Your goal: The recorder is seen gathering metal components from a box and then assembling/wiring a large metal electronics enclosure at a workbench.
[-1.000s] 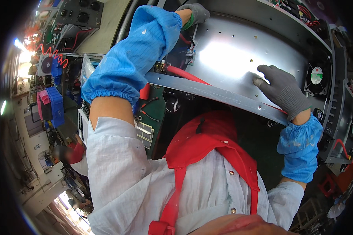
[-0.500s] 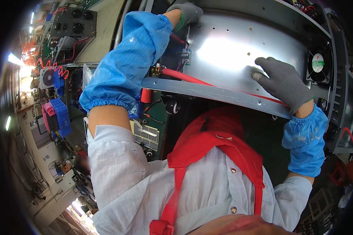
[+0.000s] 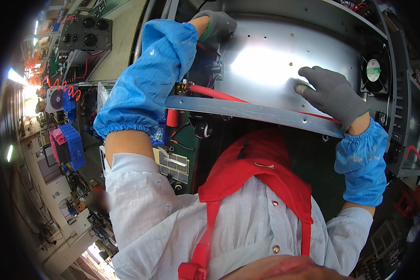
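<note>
In front of me is an open metal chassis [image 3: 261, 88] with a shiny floor plate. My left hand [image 3: 222, 24], in a grey glove, reaches into its far left corner by the side wall. Its fingers are mostly hidden, and whether they hold anything does not show. Below it, a small circuit board [image 3: 218, 70] with wires stands at the plate's left edge. My right hand [image 3: 330, 91], also gloved in grey, is over the right part of the plate, thumb and fingers apart, holding nothing. A red hose [image 3: 214, 92] runs from a brass fitting [image 3: 184, 87] along the near rail [image 3: 247, 108].
A black fan [image 3: 374, 72] is mounted at the chassis's right end. Pliers [image 3: 179, 141], a blue bin [image 3: 158, 135] and a red cylinder [image 3: 172, 117] lie below the left end. Another dark-panelled unit [image 3: 86, 33] stands far left, and a caster [image 3: 203, 128] sits under the rail.
My left hand has come slightly nearer along the chassis's left side. The right hand keeps almost the same place over the plate. The whole view has shifted a little.
</note>
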Demonstrator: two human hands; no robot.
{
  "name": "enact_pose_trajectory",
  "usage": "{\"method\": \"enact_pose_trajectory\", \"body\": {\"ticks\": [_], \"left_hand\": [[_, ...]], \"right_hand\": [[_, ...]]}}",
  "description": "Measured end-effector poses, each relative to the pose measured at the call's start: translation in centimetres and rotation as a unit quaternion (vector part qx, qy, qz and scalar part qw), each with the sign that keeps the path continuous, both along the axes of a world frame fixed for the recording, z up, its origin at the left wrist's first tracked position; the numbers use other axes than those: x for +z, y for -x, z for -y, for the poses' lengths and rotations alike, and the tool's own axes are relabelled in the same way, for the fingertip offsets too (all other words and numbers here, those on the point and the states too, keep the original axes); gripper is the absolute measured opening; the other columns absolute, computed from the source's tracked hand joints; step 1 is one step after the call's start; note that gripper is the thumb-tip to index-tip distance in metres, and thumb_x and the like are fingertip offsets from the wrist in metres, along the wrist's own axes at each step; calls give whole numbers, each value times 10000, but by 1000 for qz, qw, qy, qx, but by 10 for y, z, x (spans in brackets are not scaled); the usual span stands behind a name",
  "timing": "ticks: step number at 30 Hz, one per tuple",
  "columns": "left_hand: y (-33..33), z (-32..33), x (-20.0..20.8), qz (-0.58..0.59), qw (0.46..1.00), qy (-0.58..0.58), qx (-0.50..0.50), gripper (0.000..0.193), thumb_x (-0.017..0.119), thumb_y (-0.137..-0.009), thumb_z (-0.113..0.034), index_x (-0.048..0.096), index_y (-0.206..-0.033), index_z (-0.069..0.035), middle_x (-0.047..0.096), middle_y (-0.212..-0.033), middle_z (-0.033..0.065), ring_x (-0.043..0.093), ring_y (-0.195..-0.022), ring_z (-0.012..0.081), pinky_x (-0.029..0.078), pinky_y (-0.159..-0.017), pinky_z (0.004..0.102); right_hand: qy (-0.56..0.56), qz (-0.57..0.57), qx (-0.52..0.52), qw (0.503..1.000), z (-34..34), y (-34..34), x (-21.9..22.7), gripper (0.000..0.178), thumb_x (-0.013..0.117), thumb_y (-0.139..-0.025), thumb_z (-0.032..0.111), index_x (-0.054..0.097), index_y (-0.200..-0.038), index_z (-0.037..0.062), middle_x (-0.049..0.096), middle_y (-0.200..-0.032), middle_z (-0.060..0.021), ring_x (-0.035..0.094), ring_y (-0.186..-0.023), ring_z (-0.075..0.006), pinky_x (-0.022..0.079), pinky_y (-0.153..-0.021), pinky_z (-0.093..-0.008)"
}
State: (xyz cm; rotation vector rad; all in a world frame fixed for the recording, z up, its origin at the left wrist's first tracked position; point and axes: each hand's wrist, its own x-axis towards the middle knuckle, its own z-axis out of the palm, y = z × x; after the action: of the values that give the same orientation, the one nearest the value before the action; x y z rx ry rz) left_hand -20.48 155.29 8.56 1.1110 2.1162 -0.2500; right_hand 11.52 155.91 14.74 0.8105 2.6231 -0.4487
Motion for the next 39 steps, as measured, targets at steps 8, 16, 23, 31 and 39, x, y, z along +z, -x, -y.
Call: {"method": "enact_pose_trajectory", "body": {"ticks": [8,16,23,31,39], "left_hand": [[46,-7,-47,-88,872,-48,-479,212,565,-879,-142,713,-963,-15,722,-887,128,716,-726,252,583,-689,358],[7,-6,-24,-287,733,-44,-616,174,699,-751,-95,755,-915,-103,732,-948,93,714,-869,284,570,-688,375],[6,-11,-24,-241,784,-13,-571,200,654,-847,-170,739,-998,-70,717,-959,133,714,-844,278,573,-730,349],[47,-23,-60,-195,827,-25,-526,191,588,-894,-137,730,-1004,-71,724,-913,135,712,-784,273,564,-724,370],[-5,-11,-22,-106,990,-50,-83,468,746,-809,-421,711,-1052,-22,699,-981,170,694,-841,297,554,-767,395]], "right_hand": [[16,-9,4,1000,-2,2,2,411,491,-972,398,643,-1075,31,669,-826,-125,674,-752,-244,554,-731,-378],[13,-18,-21,1000,0,-2,3,402,493,-966,405,644,-1076,49,667,-867,-131,672,-824,-255,540,-764,-390],[13,-113,9,994,-4,-11,-9,401,510,-951,409,640,-1065,47,662,-874,-151,659,-835,-304,523,-779,-420],[64,45,-30,997,-4,3,3,481,525,-946,435,603,-1222,49,659,-1117,-170,654,-990,-322,523,-882,-423],[36,23,-21,999,-3,0,1,457,482,-966,445,625,-1152,53,676,-899,-132,673,-858,-249,538,-805,-390]]}}
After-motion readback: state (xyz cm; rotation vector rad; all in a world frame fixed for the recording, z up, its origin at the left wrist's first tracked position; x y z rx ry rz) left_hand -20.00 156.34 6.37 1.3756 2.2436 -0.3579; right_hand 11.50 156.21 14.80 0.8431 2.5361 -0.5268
